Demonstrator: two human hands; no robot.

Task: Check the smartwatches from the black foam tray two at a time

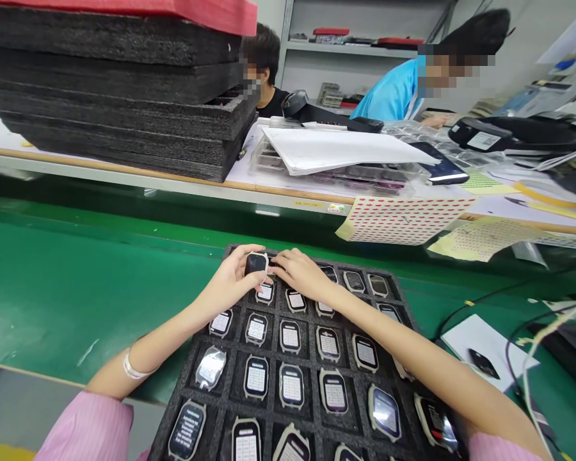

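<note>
My left hand [237, 274] is closed around a watch case [256, 263] with a dark screen and a light frame, held over the far left part of a black foam tray [312, 379]. Beside it, my right hand [298, 271] has its fingers bent together, tips by the case's right edge; what they grip, if anything, is hidden. Strapless watch cases sit in the tray's compartments. Many screens are lit with white grids, such as the watch case [256, 376] in the middle. Another watch case [187, 430] at near left shows white text on black.
A tall stack of black foam trays [125, 109] stands on a raised shelf [278, 200]. Papers [345, 150] and sticker sheets [408, 218] lie along it. On the green bench [77, 282], white paper [489, 349] and cables are at right. Two people sit behind.
</note>
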